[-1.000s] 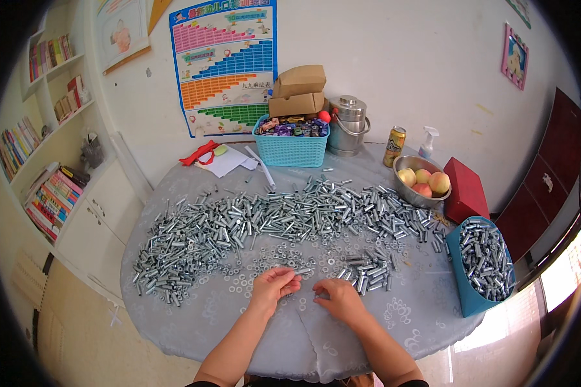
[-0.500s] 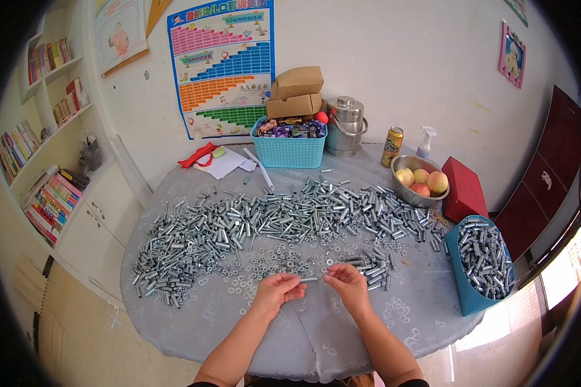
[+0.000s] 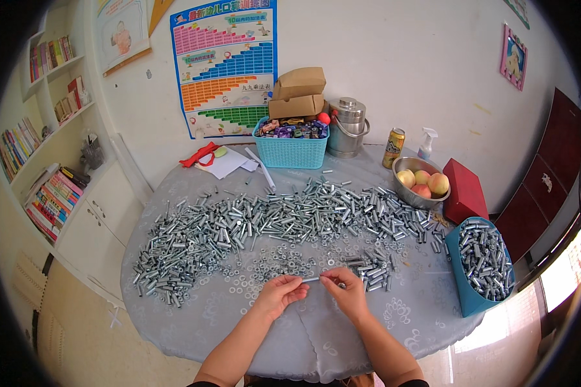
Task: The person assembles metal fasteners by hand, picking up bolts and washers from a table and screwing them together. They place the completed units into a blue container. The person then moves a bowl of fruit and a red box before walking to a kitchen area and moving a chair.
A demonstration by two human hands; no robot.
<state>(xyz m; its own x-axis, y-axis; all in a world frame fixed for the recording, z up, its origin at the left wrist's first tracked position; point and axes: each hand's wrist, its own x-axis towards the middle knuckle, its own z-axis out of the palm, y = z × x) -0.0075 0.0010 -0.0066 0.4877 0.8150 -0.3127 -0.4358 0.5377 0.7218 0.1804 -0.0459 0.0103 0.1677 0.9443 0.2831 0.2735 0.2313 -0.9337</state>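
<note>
Between my two hands, low over the near middle of the table, lies a slim silver metal bolt (image 3: 310,279), roughly level. My left hand (image 3: 279,297) pinches its left end between thumb and fingers. The fingertips of my right hand (image 3: 346,291) are closed around its right end; any small part inside them is hidden. Just beyond my hands are a patch of loose nuts (image 3: 284,264) and scattered flat washers (image 3: 244,282). A small pile of assembled bolts with sleeves (image 3: 373,267) lies beyond my right hand.
A broad heap of metal sleeves and bolts (image 3: 290,216) arcs across the table. At right stand a teal bin (image 3: 459,284) full of sleeve bolts, a steel fruit bowl (image 3: 403,193) and a red box (image 3: 465,187). A turquoise basket (image 3: 290,153) and metal pot (image 3: 347,129) stand behind.
My right hand has moved slightly left, its fingertips now closed at the bolt's right end. My left hand keeps its pinch on the bolt.
</note>
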